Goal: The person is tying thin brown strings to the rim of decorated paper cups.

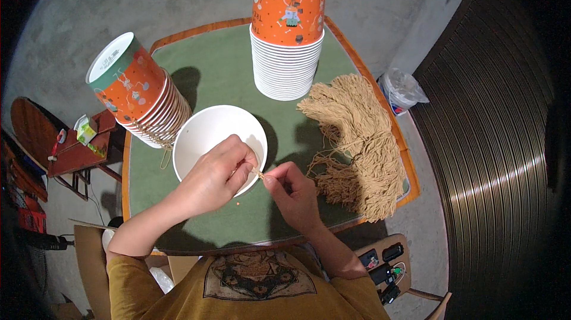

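My left hand [215, 172] and my right hand [292, 196] pinch a short piece of tan cord [259, 173] between them, over the right side of a white paper bucket [205, 126]. The bucket stands upright and open on the green tabletop. Behind it to the left, a leaning stack of orange and green paper buckets [134, 82] sits upside down, with loose cords [151, 134] draped against its side. A large bundle of tan cords [363, 141] lies to the right of my hands. My fingers partly hide the held cord.
A taller stack of upside-down paper buckets [288, 61] stands at the table's far side. A white bin [398, 91] is on the floor at the right. On a wooden stool [395, 248] lie dark devices. A cardboard box [92, 260] sits near my left elbow.
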`<state>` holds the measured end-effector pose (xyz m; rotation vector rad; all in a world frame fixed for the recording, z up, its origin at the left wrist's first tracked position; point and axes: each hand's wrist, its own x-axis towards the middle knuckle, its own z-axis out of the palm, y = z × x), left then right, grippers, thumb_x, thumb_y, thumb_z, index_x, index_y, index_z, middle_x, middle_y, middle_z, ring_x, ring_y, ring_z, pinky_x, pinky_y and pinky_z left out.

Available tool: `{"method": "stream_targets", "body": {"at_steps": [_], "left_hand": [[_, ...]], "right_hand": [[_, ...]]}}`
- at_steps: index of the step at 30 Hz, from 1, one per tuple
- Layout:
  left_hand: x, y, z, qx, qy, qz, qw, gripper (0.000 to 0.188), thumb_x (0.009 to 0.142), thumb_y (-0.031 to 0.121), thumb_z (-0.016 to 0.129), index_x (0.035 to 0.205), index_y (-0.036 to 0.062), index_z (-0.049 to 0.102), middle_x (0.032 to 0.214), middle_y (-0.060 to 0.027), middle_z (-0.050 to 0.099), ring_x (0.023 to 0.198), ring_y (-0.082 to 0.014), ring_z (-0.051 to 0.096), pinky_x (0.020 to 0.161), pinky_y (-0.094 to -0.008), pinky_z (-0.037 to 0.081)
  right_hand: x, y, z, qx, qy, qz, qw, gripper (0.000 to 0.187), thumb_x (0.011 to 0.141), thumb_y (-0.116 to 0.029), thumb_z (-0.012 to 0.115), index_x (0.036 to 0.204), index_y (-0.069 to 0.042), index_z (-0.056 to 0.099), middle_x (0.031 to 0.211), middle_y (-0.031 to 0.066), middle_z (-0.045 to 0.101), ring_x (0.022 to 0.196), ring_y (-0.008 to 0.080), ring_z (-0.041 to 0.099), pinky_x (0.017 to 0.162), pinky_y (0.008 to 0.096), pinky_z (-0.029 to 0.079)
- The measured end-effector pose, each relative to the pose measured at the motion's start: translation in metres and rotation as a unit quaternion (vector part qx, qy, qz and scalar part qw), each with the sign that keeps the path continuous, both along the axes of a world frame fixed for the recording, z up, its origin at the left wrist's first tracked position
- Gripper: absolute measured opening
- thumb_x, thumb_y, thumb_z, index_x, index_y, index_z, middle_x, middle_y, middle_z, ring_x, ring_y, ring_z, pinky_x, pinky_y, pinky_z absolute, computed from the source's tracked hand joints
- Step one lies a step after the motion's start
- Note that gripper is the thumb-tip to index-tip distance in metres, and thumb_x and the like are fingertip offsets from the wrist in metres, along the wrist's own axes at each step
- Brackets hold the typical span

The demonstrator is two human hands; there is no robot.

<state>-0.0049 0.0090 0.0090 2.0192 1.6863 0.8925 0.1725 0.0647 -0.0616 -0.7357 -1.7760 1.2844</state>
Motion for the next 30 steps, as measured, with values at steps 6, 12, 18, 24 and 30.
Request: {"method": "stream_targets", "body": {"at_steps": [6,12,18,24,30], "left_hand": [[0.002,0.000,0.001,-0.057,-0.057,-0.010,0.997,0.005,0.085,0.003,0.054,0.090,0.0017,0.052,0.090,-0.0125,0.050,0.081,-0.0298,0.056,0.073,-0.0382,0.046],[0.003,0.002,0.001,-0.052,-0.061,-0.025,0.996,0.005,0.085,0.003,0.055,0.089,0.0015,0.053,0.090,-0.0113,0.050,0.081,-0.0281,0.056,0.073,-0.0368,0.046],[0.003,0.003,0.000,-0.038,-0.048,-0.047,0.997,0.006,0.086,0.004,0.057,0.091,0.0022,0.056,0.093,-0.0109,0.050,0.088,-0.0286,0.056,0.077,-0.0375,0.046],[0.005,0.003,-0.001,-0.017,-0.040,-0.063,0.997,0.006,0.086,0.005,0.059,0.092,0.0024,0.056,0.094,-0.0119,0.051,0.091,-0.0310,0.056,0.079,-0.0387,0.046],[0.007,0.003,0.001,0.031,0.026,-0.040,0.998,0.007,0.087,0.006,0.059,0.089,0.0015,0.054,0.088,-0.0140,0.051,0.087,-0.0341,0.055,0.075,-0.0422,0.045]], "right_hand": [[0.004,-0.005,-0.004,-0.014,-0.019,0.001,1.000,0.014,0.090,-0.017,0.063,0.091,-0.004,0.057,0.067,0.0025,0.059,0.060,0.0064,0.053,0.056,0.0256,0.046],[0.007,-0.007,-0.010,-0.012,-0.004,0.006,1.000,0.015,0.089,-0.017,0.064,0.096,-0.006,0.057,0.067,0.0014,0.056,0.059,0.0067,0.052,0.055,0.0257,0.045],[0.003,-0.009,-0.002,0.032,-0.035,-0.018,0.999,0.025,0.088,-0.023,0.067,0.105,-0.010,0.055,0.062,0.0004,0.051,0.055,0.0100,0.053,0.052,0.0272,0.045],[0.000,-0.009,-0.003,0.067,-0.044,-0.045,0.996,0.020,0.088,-0.024,0.067,0.099,-0.011,0.057,0.062,0.0034,0.054,0.053,0.0143,0.055,0.052,0.0293,0.046],[-0.004,-0.009,-0.010,0.183,-0.041,-0.081,0.979,0.012,0.082,-0.011,0.070,0.086,-0.009,0.058,0.060,0.0014,0.051,0.050,0.0101,0.050,0.049,0.0261,0.044]]}}
